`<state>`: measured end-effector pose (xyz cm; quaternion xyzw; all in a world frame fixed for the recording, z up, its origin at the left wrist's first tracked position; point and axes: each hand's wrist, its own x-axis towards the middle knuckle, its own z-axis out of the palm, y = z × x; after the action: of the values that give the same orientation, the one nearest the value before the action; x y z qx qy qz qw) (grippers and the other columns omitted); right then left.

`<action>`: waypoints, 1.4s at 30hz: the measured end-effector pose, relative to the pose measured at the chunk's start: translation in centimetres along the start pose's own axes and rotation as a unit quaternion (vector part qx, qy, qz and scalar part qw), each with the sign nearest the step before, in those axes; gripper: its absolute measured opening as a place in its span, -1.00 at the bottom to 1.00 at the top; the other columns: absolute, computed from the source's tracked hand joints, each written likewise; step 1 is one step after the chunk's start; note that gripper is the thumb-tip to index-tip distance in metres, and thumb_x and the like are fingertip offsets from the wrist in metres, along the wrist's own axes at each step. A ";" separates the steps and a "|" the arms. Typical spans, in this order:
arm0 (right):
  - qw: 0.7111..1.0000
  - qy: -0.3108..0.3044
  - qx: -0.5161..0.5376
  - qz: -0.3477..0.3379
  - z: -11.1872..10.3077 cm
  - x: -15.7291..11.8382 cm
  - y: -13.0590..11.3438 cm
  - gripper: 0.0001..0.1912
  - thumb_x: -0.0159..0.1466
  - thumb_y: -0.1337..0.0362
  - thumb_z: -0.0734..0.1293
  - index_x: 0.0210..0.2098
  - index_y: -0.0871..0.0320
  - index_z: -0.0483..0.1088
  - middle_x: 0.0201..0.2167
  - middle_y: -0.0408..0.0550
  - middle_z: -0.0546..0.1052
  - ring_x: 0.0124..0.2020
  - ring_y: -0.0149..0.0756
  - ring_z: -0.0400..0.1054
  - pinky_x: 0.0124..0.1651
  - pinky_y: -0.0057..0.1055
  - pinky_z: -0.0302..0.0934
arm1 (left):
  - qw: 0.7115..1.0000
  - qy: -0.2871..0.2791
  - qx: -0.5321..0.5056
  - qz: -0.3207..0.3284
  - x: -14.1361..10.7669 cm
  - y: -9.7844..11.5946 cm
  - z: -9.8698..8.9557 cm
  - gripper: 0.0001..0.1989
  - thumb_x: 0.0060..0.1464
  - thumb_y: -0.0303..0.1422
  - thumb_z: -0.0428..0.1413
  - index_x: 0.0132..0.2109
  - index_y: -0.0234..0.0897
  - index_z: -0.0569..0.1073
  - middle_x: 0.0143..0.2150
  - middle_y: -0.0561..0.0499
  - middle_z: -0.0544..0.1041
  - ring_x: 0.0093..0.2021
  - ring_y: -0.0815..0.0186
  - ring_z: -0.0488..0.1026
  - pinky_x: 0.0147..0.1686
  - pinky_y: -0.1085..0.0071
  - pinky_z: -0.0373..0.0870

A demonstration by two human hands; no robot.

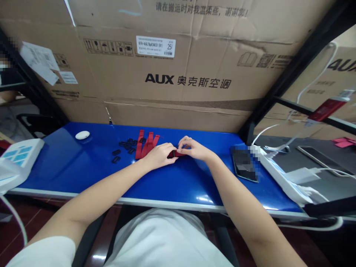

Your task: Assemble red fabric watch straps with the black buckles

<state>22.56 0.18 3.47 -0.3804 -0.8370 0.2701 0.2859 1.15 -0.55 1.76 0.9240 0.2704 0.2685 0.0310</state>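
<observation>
White unit, far left: a white block with light-blue panels (35,152) is sitting at the end of the blue table (183,185), a pale cable hanging from it.
White disc: a small rounded disc (82,135) is lying alone near the back edge.
Black buckles: several loose buckles (116,152) are lying just left of the red straps, some overlapping; they are looking light, hard and probably smooth, so fingertips on the outer frame should suit them.
Loose red straps: several strips (139,146) are lying side by side behind the left hand, partly covered by it.
Left hand: the left hand (160,154) is closing thumb and fingers on the near end of the work.
Held strap: a short red strap (181,153) with a dark fitting is resting between both hands, low over the table — likely light, soft and bendable, hardly fragile. The best hold is probably a pinch on the flat band close to the fitting, where the webbing is least floppy.
Right hand: the right hand (193,148) is pinching the strap's other side, thumb against forefinger, the remaining fingers curling.
Phone: a dark phone (244,165) is lying well apart, beside the white power strip (280,178) — plugs and cables are filling its near end.
</observation>
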 end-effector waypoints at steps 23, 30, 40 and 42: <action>0.914 0.152 0.374 0.050 -1.7 -0.8 0.0 -0.69 0.11 0.01 0.38 -0.38 0.12 0.32 -0.36 -0.03 0.45 -0.41 -0.31 0.30 -0.23 -0.29 0.24 | 0.994 -0.075 0.013 -0.078 0.6 0.2 -0.2 -0.77 0.33 -0.35 -0.20 -0.10 -0.28 0.32 -0.19 -0.14 0.48 -0.21 0.15 0.43 -0.16 0.22 0.30; 0.893 0.183 0.410 0.020 -2.7 -1.3 2.0 -0.73 0.13 0.08 0.42 -0.39 0.12 0.33 -0.39 -0.08 0.41 -0.45 -0.37 0.25 -0.28 -0.35 0.23 | 0.988 -0.098 -0.009 -0.117 0.5 0.1 -1.5 -0.76 0.32 -0.26 -0.19 -0.10 -0.24 0.31 -0.24 -0.11 0.49 -0.24 0.11 0.47 -0.27 0.26 0.29; 0.867 0.192 0.460 0.030 -2.7 -1.5 4.2 -0.68 0.08 0.06 0.48 -0.44 0.11 0.34 -0.43 -0.13 0.38 -0.46 -0.39 0.22 -0.34 -0.39 0.21 | 0.979 -0.100 -0.100 -0.149 0.7 0.7 -1.3 -0.67 0.33 -0.10 -0.22 -0.16 -0.22 0.28 -0.27 -0.05 0.45 -0.26 0.18 0.42 -0.26 0.31 0.26; 0.872 0.187 0.451 0.028 -2.8 -1.6 4.3 -0.68 0.08 0.04 0.48 -0.43 0.11 0.34 -0.42 -0.12 0.38 -0.45 -0.39 0.23 -0.32 -0.39 0.22 | 0.973 -0.089 -0.142 -0.160 0.6 0.6 -1.2 -0.65 0.33 -0.08 -0.22 -0.21 -0.22 0.28 -0.33 0.01 0.41 -0.32 0.24 0.38 -0.28 0.33 0.24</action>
<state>27.46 2.00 2.07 -0.2770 -0.5440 0.5503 0.5697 1.25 -0.81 3.17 0.8752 0.3699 0.2124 0.2281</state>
